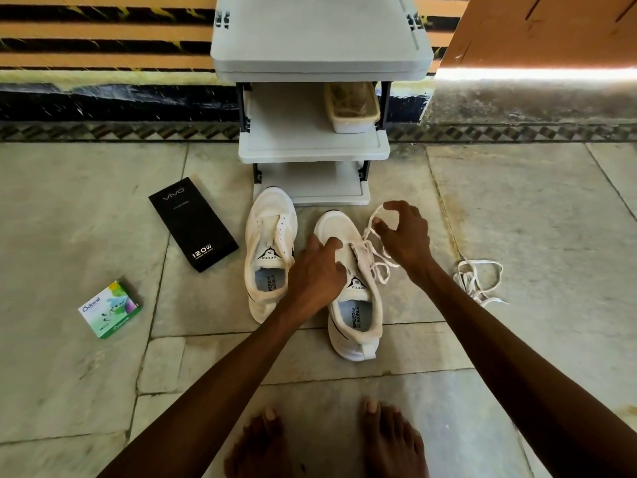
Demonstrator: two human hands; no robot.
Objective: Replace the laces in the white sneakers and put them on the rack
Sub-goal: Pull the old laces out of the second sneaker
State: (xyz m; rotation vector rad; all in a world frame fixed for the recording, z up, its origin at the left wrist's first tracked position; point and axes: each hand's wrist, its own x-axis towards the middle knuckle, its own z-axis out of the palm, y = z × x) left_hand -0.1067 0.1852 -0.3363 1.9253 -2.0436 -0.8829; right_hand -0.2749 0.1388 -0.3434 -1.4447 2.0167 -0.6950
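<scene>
Head view: laced sneaker (339,229) and bare sneaker (272,219) on floor at rack (313,150) foot. Left hand (315,274) spread, pinning laced one. Right hand (406,236) pinches its lace (368,226). Lace looks limp, light: grip near tip.

It looks like a home entryway. A grey plastic tiered shoe rack (320,39) stands at 12 o'clock against a striped orange-and-black painted wall (103,32), on worn pale stone floor tiles (517,208) with a dark patterned border strip (120,132). An orange wooden door (551,29) shows at 1 o'clock, and bare feet (389,439) at 6 o'clock.
</scene>
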